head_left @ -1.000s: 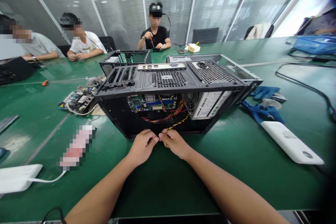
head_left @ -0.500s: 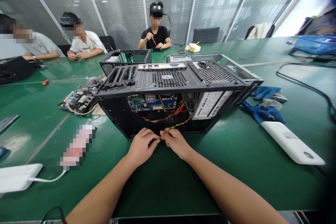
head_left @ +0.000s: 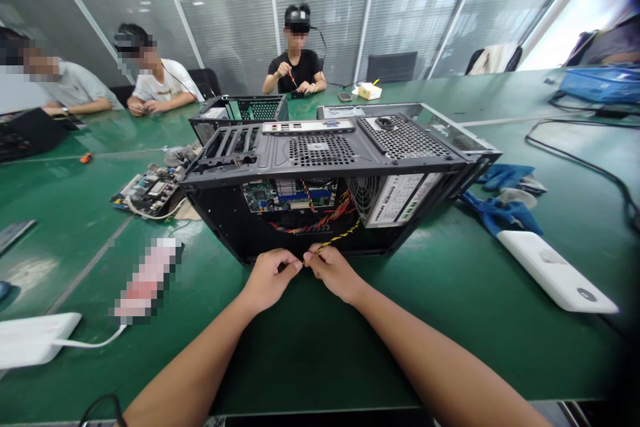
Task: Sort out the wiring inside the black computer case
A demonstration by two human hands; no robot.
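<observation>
Here's the left hand (head_left: 273, 280), thumb and fingertip pinched tight on the end section of a yellow-and-black twisted cable (head_left: 337, 237), and right beside it the right hand (head_left: 334, 273), clamped on the same cable! Taking the hands as the clock's centre, that cable climbs toward 2 o'clock, up to the labelled power supply (head_left: 404, 201) inside a computer case (head_left: 273, 147). The case stands at 12 o'clock on the green table (head_left: 320, 360), its open side facing the hands, with a motherboard (head_left: 260, 197) showing inside. Out at 10 o'clock lies a loose circuit board (head_left: 150, 190); just past 2, blue gloves (head_left: 520, 215), touching a long white device (head_left: 555, 270) at 3. Beyond the case, a co-worker (head_left: 300, 67) grips a screwdriver (head_left: 293, 81).
</observation>
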